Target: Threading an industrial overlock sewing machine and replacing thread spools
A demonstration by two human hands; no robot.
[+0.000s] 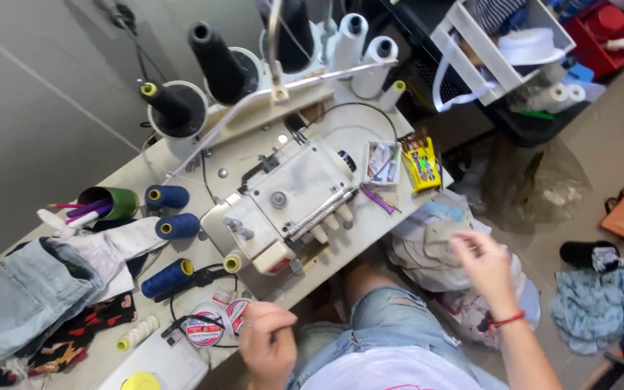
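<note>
My right hand [484,263] reaches out to the right over a heap of light cloth pieces in a bag [427,245] beside the table, its fingers pinching a pale grey scrap of fabric [448,238]. My left hand [267,341] rests curled at the table's front edge, near two round tape reels [214,325], and holds nothing that I can see. A white overlock sewing machine [287,198] stands on the table between the hands. My lap in torn denim shorts [377,321] shows below.
Black and white thread cones [218,58] stand behind the machine. Blue spools [167,196], a green cup of pens [106,204], folded jeans [23,285] and a yellow packet [422,165] lie on the table. A crate of oddments [500,43] and clothes [601,303] sit on the floor at right.
</note>
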